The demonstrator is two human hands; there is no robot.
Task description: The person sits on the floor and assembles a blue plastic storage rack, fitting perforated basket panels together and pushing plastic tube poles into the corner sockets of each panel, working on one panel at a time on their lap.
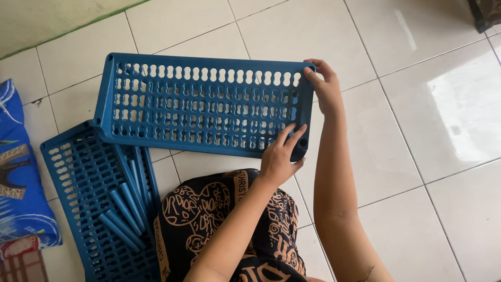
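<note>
1. Blue perforated plastic rack shelf (pixel 201 107) lies flat on the white tiled floor (pixel 417 104), in front of the person's lap.
2. Right hand (pixel 326 86): fingers curled over the shelf's far right corner, gripping the rim.
3. Left hand (pixel 282 154): fingers closed around the near right corner.
4. Second blue perforated shelf (pixel 78 177) rests at left, partly tucked under the first; a bundle of blue plastic tubes (pixel 125 209) lies on it.
5. Blue printed cushion (pixel 18 172) at the left edge.

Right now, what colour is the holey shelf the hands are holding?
The shelf panel is dark blue, seen clearly in the head view.
</note>
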